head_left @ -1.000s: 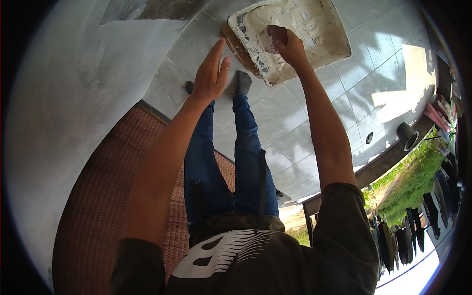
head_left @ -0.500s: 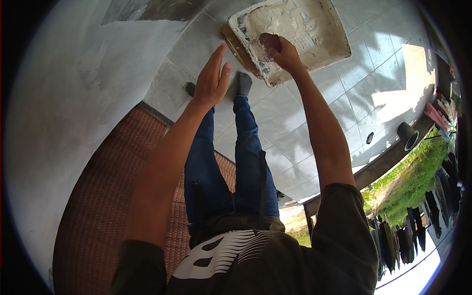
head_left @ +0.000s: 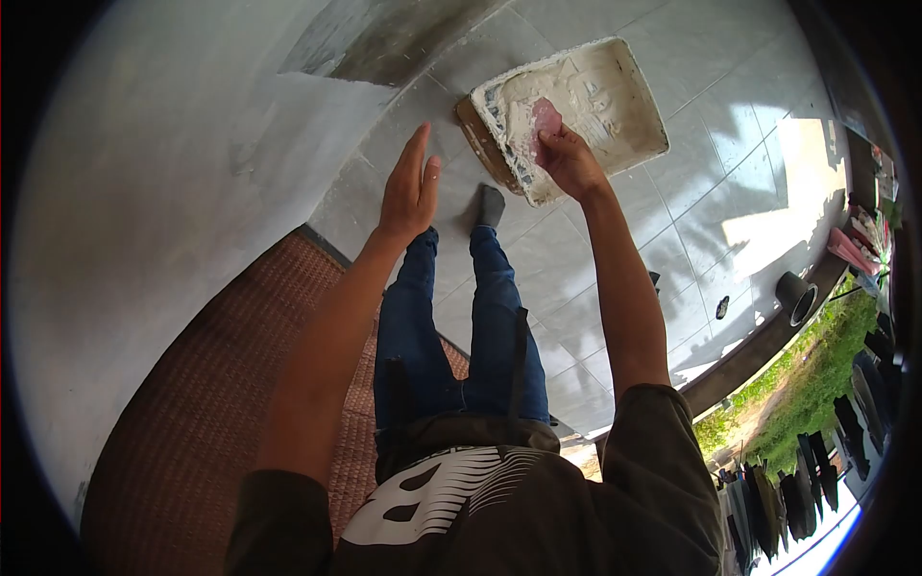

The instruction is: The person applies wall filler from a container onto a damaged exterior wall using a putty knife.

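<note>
My right hand [head_left: 578, 171] grips a small pinkish scraper [head_left: 547, 116], thumb on its near side. The scraper is above the near left part of a shallow rectangular tray [head_left: 645, 104]. Smeared off-white paste [head_left: 524, 108] coats the tray's inside, thickest toward the left. To the left, my left hand [head_left: 408, 197] is held out with its fingers straight and together and its thumb apart. It holds nothing and hovers over the floor between the wall and the tray.
A brown board [head_left: 488, 149] shows along the tray's left edge. The grey wall [head_left: 182, 173] rises on the left, with a darker patch [head_left: 370, 43]. A woven reddish mat [head_left: 221, 384] covers floor beside my legs. A dark bucket [head_left: 795, 296] stands right, near hanging clothes [head_left: 797, 470].
The scraper has turned from a dark face to a lighter pink one as my right hand rotated. The view has shifted, so the tray and both hands appear lower.
</note>
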Tool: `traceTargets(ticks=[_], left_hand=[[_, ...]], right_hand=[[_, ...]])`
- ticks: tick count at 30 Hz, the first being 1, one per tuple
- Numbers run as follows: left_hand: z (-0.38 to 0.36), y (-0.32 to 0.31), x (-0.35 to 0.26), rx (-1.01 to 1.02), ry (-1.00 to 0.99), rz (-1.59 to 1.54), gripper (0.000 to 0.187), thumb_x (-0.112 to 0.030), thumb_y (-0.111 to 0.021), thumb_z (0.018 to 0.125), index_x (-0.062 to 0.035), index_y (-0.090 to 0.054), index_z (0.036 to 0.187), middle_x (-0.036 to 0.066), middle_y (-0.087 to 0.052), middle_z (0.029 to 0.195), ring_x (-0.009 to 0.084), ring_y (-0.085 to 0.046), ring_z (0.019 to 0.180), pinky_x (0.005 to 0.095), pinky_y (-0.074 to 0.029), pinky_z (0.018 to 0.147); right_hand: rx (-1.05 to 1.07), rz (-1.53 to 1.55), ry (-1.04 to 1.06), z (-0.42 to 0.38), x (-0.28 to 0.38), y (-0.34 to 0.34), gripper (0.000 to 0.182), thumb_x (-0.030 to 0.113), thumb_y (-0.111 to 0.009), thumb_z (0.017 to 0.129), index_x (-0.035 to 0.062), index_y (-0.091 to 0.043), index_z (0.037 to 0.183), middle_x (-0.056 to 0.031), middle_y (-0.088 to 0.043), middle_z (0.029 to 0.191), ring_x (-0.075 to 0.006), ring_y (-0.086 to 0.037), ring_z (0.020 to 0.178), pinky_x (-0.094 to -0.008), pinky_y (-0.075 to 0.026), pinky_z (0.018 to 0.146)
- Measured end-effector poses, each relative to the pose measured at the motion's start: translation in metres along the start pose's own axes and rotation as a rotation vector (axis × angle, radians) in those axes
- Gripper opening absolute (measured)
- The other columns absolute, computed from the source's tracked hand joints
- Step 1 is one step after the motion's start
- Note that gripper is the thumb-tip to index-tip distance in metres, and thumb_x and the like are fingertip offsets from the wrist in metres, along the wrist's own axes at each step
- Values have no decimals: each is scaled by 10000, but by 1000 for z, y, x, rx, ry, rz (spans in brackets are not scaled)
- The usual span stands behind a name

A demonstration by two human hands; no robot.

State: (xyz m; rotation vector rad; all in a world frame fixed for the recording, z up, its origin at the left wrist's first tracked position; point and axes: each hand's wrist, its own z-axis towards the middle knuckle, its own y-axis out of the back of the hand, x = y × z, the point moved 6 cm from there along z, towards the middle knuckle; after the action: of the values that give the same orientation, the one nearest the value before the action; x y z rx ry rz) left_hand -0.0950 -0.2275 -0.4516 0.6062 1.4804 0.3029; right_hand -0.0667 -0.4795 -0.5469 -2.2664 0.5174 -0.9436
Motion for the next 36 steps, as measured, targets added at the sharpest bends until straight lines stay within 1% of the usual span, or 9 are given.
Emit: traceTargets(ticks=[4,10,17,21,25,27,31,32,36], left_hand=[[11,43,-46,-80,-72,9,536,-253,-368,1052,57,-315,1486,288,-395,1489,412,-393,1391,435,-320,1149],[18,121,-132,-224,-192,1,545,-196,-371,1028,43,-278,1509,260,-377,1517,394,-369,1415,427,-294,1169],[14,215,-206,-417,-361,85,546,-177,-366,1012,42,-290,1506,246,-371,1528,382,-359,1426,430,-282,1180],[6,267,-241,-496,-466,170,548,-164,-375,1002,50,-296,1500,241,-374,1528,379,-355,1428,438,-279,1184],[6,318,-277,-537,-625,282,558,-154,-397,983,59,-307,1490,229,-385,1525,376,-354,1430,464,-274,1186],[2,340,-293,-558,-727,363,556,-161,-396,981,58,-319,1486,220,-395,1522,370,-358,1429,471,-271,1187],[-14,385,-316,-536,-891,461,566,-175,-395,969,56,-338,1482,199,-409,1522,337,-361,1439,477,-258,1189],[-17,393,-317,-521,-903,463,566,-175,-395,969,56,-338,1482,199,-409,1522,337,-361,1439,477,-258,1189],[-28,422,-316,-508,-975,573,563,-198,-384,977,53,-348,1481,189,-422,1519,317,-367,1440,478,-236,1196]], right_hand=[[62,112,115,-32,27,-87,444,135,-601,954,56,-487,1376,-14,-627,1224,-123,-611,1083,-293,-477,960],[214,137,238,-59,64,-191,410,122,-590,964,42,-496,1354,-65,-631,1253,-176,-640,1111,-331,-515,975],[350,30,327,-93,109,-297,354,135,-594,972,82,-527,1315,-28,-662,1120,-139,-673,927,-291,-580,750],[303,-76,429,-109,129,-334,318,143,-595,978,96,-548,1289,-4,-662,1038,-92,-635,798,-244,-501,566],[397,-152,615,-136,152,-380,288,115,-593,976,69,-562,1258,-22,-666,1043,-99,-639,812,-251,-509,567],[312,-221,721,-147,160,-397,248,84,-610,962,45,-596,1207,-48,-675,1033,-128,-657,811,-269,-542,583],[265,-299,1040,-176,164,-447,172,7,-629,937,-47,-649,1099,-67,-686,990,-191,-697,908,-330,-629,778],[256,-286,1050,-176,162,-460,172,7,-629,937,-47,-649,1099,-67,-686,990,-191,-697,908,-330,-629,778],[125,-382,1478,-183,160,-493,204,-31,-625,920,-21,-682,1116,-35,-616,926,-157,-645,885,-283,-570,737]])
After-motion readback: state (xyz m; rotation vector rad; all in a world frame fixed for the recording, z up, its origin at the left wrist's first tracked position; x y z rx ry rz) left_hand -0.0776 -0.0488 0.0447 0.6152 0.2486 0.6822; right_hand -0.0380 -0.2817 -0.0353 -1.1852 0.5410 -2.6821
